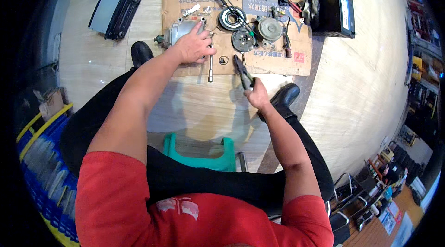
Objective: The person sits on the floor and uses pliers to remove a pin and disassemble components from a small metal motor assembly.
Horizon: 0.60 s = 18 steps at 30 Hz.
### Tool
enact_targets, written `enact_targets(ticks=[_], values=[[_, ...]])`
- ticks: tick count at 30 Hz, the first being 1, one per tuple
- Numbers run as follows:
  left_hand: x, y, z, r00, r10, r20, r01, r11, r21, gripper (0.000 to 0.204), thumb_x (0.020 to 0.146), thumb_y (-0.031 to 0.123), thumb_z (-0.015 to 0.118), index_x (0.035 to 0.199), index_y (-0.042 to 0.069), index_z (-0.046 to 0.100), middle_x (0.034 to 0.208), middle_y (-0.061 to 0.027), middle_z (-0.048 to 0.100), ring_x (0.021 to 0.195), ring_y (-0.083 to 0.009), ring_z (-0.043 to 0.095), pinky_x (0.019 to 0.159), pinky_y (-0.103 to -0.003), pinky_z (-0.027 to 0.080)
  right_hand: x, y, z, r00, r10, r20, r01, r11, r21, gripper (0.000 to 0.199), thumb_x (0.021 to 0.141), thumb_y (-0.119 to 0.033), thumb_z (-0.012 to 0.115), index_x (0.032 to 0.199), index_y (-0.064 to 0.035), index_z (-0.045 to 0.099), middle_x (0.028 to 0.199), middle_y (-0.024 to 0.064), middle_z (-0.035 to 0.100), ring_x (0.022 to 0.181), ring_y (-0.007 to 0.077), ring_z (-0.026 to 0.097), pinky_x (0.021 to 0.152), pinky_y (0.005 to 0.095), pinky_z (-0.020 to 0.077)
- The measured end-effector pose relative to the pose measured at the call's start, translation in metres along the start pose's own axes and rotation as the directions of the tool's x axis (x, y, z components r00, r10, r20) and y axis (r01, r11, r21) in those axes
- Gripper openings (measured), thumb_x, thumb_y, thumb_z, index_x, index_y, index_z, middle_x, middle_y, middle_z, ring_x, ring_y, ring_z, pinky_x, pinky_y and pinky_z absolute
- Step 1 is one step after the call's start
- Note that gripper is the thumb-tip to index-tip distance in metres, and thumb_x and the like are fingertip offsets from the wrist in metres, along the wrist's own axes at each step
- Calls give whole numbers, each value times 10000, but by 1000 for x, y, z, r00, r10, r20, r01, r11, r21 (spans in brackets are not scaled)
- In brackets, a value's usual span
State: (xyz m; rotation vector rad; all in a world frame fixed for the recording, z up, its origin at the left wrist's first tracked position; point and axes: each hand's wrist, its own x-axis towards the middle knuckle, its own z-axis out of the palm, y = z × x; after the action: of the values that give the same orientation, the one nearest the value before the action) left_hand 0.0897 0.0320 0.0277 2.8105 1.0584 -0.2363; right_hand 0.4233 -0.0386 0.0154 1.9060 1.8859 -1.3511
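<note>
My left hand point(194, 46) rests with spread fingers on a silver metal housing point(182, 29) that looks like a compressor body; the hand covers its near right side. In my right hand point(257, 95) is a pair of dark pliers point(242, 70), gripped by the handles, jaws pointing away from me. Between the hands a steel socket tool point(211, 68) lies by my left fingers, with a small dark snap ring point(223, 60) to its right. Just past the pliers' jaws sit a round clutch plate point(242, 41) and a grooved pulley ring point(231, 18).
A round-bodied metal unit point(270, 29), a screwdriver point(289, 2) and black cables lie on the cardboard point(296, 43). A black battery point(333, 12) stands right, a finned grey-black part point(116, 14) left. A green stool point(201, 161) stands between my legs.
</note>
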Motion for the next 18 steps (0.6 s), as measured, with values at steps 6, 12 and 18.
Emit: enact_targets(ticks=[6, 12, 18], values=[[7, -6, -2, 1000, -22, -17, 21, 999, -40, 414, 727, 466, 743, 1056, 260, 598, 985, -19, 589, 1171, -281, 504, 1090, -643, 296, -44, -82, -38, 978, -79, 194, 21, 958, 286, 597, 729, -264, 765, 1169, 84, 560, 953, 222, 673, 901, 318, 655, 824, 384, 510], [-1, -1, -12, 985, -50, 163, 55, 998, -24, 385, 780, 477, 703, 1092, 282, 593, 1034, -24, 602, 1156, -286, 512, 1080, -668, 287, -92, -199, -127, 865, -474, -165, 498, 849, 174, 663, 723, -171, 775, 1254, 51, 446, 983, 183, 620, 884, 283, 619, 804, 394, 508], [21, -1, -2, 999, 37, -7, -38, 999, -36, 380, 717, 427, 724, 1042, 253, 631, 1008, -50, 610, 1160, -295, 512, 1095, -662, 272, -55, -104, -41, 941, -278, 192, 338, 799, -497, 636, 726, -160, 729, 1256, -4, 414, 1032, 247, 569, 985, 402, 616, 816, 460, 528]])
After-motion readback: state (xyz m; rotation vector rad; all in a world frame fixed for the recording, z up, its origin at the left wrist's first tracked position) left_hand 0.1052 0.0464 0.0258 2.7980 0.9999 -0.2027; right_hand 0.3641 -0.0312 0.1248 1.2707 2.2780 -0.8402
